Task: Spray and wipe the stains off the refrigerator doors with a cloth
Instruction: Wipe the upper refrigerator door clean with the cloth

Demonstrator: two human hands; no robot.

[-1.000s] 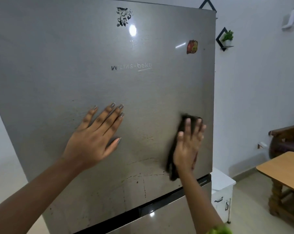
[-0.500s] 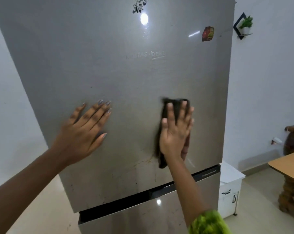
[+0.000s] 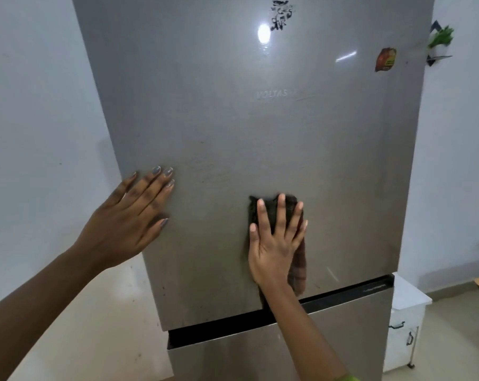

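The grey upper refrigerator door (image 3: 246, 133) fills the middle of the view, with faint smudges low down. The lower door (image 3: 342, 339) shows below a black gap. My right hand (image 3: 275, 243) presses a dark brown cloth (image 3: 298, 268) flat against the upper door near its bottom edge, fingers spread and straight. My left hand (image 3: 133, 218) lies flat on the door's left edge, fingers straight. No spray bottle is in view.
A black sticker (image 3: 280, 15) and a red sticker (image 3: 385, 59) sit high on the door. A white cabinet (image 3: 406, 325) stands right of the fridge. A wall shelf with a plant (image 3: 440, 41) hangs top right. A white wall (image 3: 40, 133) is on the left.
My right hand has slid the cloth leftward and down across the door. The view has shifted so the fridge sits further right, and my left hand now lies at the door's left edge.
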